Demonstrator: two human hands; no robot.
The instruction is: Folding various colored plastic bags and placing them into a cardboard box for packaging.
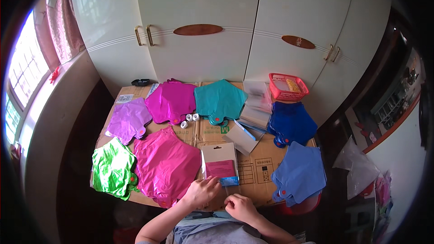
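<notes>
In front of me lies a flat packet (219,152) with a white hang-hole card, a folded magenta foil piece and a blue lower band. My left hand (202,192) rests at its lower left corner, fingers loosely stretched and apart over the edge. Just below the packet, my right hand (241,208) is curled closed; whatever its fingers hold, if anything, is hidden. A large pink stack of flat foil balloons (166,165) spreads left of the packet. Bright green foil balloons (113,168) lie beyond it at the far left.
Purple (129,119), magenta (171,101), teal (219,100), dark blue (293,123) and light blue (300,171) foil stacks ring the cardboard-covered table (199,132). Among them are white rolls (183,124), a blue pen (245,130), clear bags (257,104) and a red basket (289,95).
</notes>
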